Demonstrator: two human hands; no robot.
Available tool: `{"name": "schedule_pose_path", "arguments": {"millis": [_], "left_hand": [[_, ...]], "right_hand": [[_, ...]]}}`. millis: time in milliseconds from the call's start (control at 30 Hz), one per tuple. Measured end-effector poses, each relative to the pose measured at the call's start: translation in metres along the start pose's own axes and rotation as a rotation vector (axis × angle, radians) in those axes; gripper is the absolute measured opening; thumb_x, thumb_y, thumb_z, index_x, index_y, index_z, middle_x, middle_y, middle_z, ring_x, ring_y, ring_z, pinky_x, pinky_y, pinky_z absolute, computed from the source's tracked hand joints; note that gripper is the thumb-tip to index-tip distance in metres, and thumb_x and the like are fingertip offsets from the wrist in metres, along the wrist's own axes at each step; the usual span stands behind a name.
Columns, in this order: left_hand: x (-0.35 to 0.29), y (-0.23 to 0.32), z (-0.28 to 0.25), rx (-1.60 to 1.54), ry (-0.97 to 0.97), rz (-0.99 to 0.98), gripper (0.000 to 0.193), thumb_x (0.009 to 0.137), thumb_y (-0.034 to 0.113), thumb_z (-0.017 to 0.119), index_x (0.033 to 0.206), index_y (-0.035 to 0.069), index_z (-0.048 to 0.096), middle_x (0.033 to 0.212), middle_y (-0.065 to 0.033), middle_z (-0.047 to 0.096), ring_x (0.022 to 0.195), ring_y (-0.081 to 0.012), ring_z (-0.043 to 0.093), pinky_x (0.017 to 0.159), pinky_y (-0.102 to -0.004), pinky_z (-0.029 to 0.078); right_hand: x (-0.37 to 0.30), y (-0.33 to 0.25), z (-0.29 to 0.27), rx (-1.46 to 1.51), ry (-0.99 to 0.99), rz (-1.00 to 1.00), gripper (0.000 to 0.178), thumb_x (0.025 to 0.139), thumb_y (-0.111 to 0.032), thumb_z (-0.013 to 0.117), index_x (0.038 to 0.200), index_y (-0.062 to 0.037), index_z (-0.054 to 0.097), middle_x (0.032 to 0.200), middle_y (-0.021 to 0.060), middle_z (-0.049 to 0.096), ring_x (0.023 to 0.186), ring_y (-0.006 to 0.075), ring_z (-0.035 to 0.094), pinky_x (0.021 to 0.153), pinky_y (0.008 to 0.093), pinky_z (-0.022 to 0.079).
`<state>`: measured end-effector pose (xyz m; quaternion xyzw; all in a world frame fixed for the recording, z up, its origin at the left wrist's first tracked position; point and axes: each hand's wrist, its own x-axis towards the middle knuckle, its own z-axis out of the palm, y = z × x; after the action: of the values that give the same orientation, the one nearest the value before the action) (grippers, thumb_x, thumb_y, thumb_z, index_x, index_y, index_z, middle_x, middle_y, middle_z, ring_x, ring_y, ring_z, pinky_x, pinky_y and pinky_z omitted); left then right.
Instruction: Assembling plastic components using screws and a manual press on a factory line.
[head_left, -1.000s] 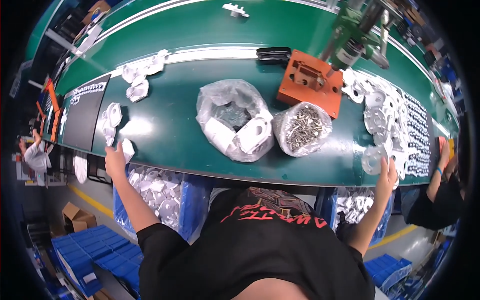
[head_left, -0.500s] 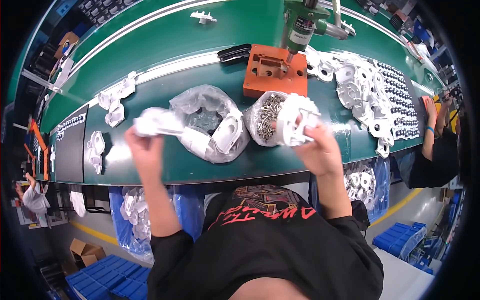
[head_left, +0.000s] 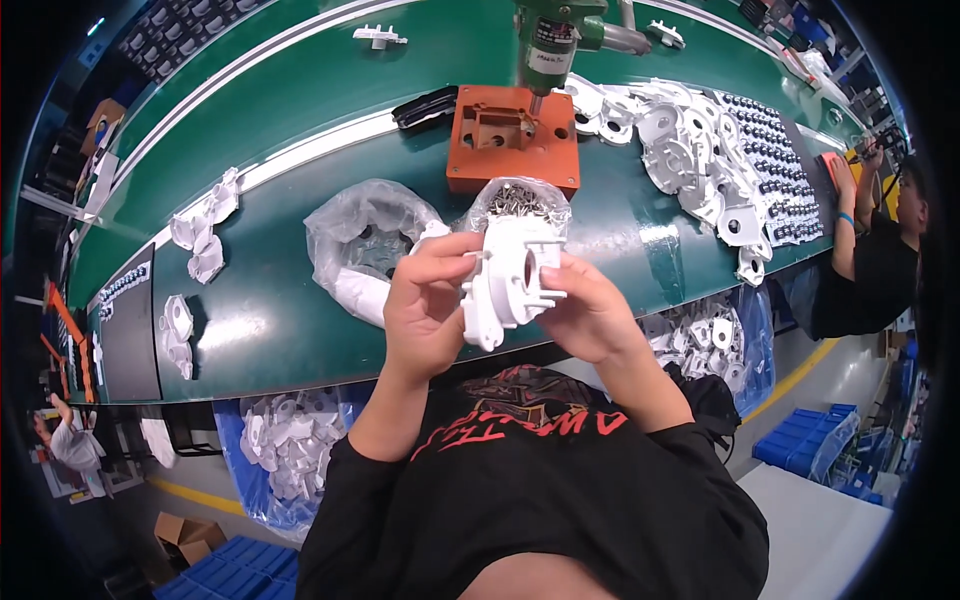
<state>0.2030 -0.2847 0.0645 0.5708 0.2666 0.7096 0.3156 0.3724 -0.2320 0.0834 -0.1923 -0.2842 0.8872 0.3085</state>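
Hands meet at chest height above the near edge of the green bench (head_left: 300, 330), left hand (head_left: 428, 310) and right hand (head_left: 588, 312) both closed around a white plastic housing (head_left: 510, 275), just near of the clear bag of screws (head_left: 520, 200) and orange fixture (head_left: 513, 140).
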Motion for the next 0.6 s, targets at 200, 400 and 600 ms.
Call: {"name": "schedule_pose_path", "arguments": {"millis": [200, 400, 600], "left_hand": [[0.000, 0.004, 0.000, -0.106, -0.066, 0.018, 0.033, 0.082, -0.002, 0.060, 0.110, 0.002, 0.044, 0.120, -0.0278, 0.048, 0.111, -0.0298, 0.051, 0.092, -0.0387, 0.043], [-0.003, 0.006, 0.016, -0.284, 0.287, -0.246, 0.040, 0.080, 0.003, 0.064, 0.110, 0.007, 0.037, 0.120, -0.0217, 0.051, 0.108, -0.0239, 0.053, 0.087, -0.0353, 0.048], [-0.021, -0.006, 0.033, -0.162, 0.398, -0.261, 0.034, 0.088, 0.006, 0.057, 0.119, -0.003, 0.044, 0.118, -0.0092, 0.051, 0.111, -0.0166, 0.049, 0.098, -0.0302, 0.035]], "right_hand": [[-0.001, 0.007, 0.004, -0.020, 0.013, 0.018, 0.044, 0.084, -0.014, 0.060, 0.124, -0.0013, 0.044, 0.111, 0.0085, 0.058, 0.098, 0.0182, 0.059, 0.086, 0.0349, 0.048], [0.002, 0.006, 0.009, 0.039, -0.093, -0.089, 0.050, 0.083, -0.006, 0.062, 0.128, -0.0011, 0.039, 0.115, 0.0097, 0.056, 0.103, 0.0179, 0.058, 0.089, 0.0315, 0.046], [0.022, 0.001, 0.017, -0.094, 0.068, -0.370, 0.044, 0.082, -0.006, 0.061, 0.122, 0.0036, 0.044, 0.111, 0.0111, 0.058, 0.099, 0.0177, 0.059, 0.087, 0.0296, 0.048]]}}
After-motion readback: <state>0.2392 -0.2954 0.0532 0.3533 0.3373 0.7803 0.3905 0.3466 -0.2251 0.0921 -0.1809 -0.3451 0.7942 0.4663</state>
